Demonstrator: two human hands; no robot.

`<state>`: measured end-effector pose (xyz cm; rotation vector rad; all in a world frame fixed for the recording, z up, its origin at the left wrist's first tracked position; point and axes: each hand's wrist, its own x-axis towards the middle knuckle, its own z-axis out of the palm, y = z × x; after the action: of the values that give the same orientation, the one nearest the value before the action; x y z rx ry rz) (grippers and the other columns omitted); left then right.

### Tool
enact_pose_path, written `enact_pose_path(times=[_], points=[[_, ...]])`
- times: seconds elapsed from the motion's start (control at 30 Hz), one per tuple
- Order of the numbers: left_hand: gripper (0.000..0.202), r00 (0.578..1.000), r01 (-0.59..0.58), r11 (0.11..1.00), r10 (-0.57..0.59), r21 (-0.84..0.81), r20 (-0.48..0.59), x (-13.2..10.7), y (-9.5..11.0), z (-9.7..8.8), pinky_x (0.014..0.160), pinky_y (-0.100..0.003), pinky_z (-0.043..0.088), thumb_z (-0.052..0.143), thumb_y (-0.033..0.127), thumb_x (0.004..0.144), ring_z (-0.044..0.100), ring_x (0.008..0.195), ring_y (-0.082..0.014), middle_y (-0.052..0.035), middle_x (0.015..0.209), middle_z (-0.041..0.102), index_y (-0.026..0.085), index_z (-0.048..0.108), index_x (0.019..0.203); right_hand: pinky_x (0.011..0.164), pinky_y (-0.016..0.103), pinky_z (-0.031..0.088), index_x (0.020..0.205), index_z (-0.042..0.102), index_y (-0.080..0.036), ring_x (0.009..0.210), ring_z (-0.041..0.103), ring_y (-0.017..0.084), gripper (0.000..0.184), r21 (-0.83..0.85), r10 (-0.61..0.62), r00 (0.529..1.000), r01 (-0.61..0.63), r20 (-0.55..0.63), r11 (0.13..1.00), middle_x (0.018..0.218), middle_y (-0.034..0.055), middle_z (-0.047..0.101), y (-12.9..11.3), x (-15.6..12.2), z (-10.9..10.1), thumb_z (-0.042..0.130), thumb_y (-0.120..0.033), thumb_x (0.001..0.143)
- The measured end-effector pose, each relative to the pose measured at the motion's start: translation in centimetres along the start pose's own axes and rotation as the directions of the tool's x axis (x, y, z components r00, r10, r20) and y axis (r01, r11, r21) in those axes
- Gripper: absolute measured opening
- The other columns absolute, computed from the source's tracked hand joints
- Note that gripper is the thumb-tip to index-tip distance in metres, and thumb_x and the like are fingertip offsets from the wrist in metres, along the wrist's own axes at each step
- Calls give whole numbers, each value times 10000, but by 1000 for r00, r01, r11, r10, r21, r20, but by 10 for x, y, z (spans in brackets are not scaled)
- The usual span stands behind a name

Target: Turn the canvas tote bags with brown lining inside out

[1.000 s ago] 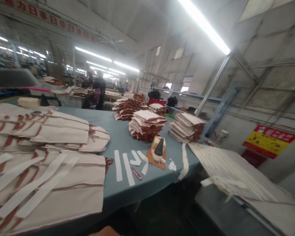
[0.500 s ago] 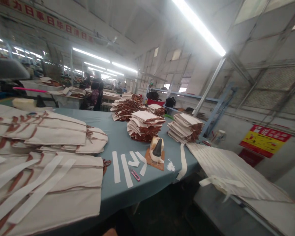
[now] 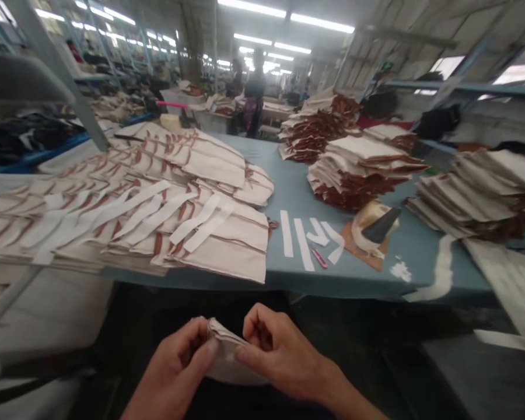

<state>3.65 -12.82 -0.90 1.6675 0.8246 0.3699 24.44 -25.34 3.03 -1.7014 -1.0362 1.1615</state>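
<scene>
Both hands, left hand (image 3: pixel 179 364) and right hand (image 3: pixel 275 353), pinch small folded cloth piece (image 3: pixel 227 356) below blue table (image 3: pixel 289 192) edge

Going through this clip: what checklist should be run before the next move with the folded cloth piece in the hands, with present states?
1. Left hand grips the folded cloth piece: ok.
2. Right hand pinches its other end: ok.
3. Cloth layers aligned: cannot tell, fingers cover the edges.
4. Piece supported on the blue table: not ok, held in front of its edge.
5. Pink snips lying free on the table: ok.
6. White strips flat beside the snips: ok.
</scene>
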Motion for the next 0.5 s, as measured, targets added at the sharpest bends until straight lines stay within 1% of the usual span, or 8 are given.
enact_pose_path(times=[0.07,0.17,0.27,0.3,0.37,0.43,0.5], points=[[425,999,-4,999,6,-41,41,0,6,5,683,-254,553,664,594,1020,688,774,-220,-19,820,769,216,777,860,563,247,323,920,609,-216,624,435,102,288,109,1,998,-7,59,994,716,-81,553,-4,4,4,868,-338,884],[330,996,-14,999,17,-36,84,0,24,7,691,-247,531,667,488,997,678,760,-212,-20,801,774,215,784,854,571,246,318,924,602,-210,632,405,94,428,237,4,994,-30,107,971,728,-87,532,-8,6,11,935,-470,852],[346,987,-7,1000,7,-5,163,-4,42,6,697,-261,536,643,489,985,698,761,-222,-36,815,783,211,790,841,586,242,311,897,584,-209,644,394,88,539,328,19,991,-63,134,942,729,-89,514,-10,8,11,960,-586,812],[351,985,-11,1000,11,1,172,-5,47,5,712,-265,543,639,491,979,714,779,-228,-43,832,794,209,796,841,587,240,307,887,577,-210,644,394,86,568,350,23,987,-77,158,934,727,-89,516,-11,8,10,961,-620,797],[367,988,-17,1000,13,19,156,-7,51,4,728,-268,538,627,493,990,721,797,-230,-43,832,791,209,801,835,581,234,298,872,570,-209,640,392,81,618,382,24,976,-107,218,918,720,-89,519,-12,9,7,964,-671,765],[380,990,-14,999,9,38,140,-9,51,4,731,-265,526,618,490,1018,712,802,-224,-33,820,780,213,801,833,565,229,282,858,566,-207,626,378,75,645,400,24,964,-131,264,907,700,-96,506,-11,9,4,970,-697,744],[396,986,-44,998,35,50,160,-10,49,4,718,-256,516,601,477,1053,700,783,-210,-19,805,771,221,794,822,550,226,271,846,566,-207,609,367,70,640,401,28,956,-149,292,904,675,-104,494,-10,9,2,964,-699,754]])
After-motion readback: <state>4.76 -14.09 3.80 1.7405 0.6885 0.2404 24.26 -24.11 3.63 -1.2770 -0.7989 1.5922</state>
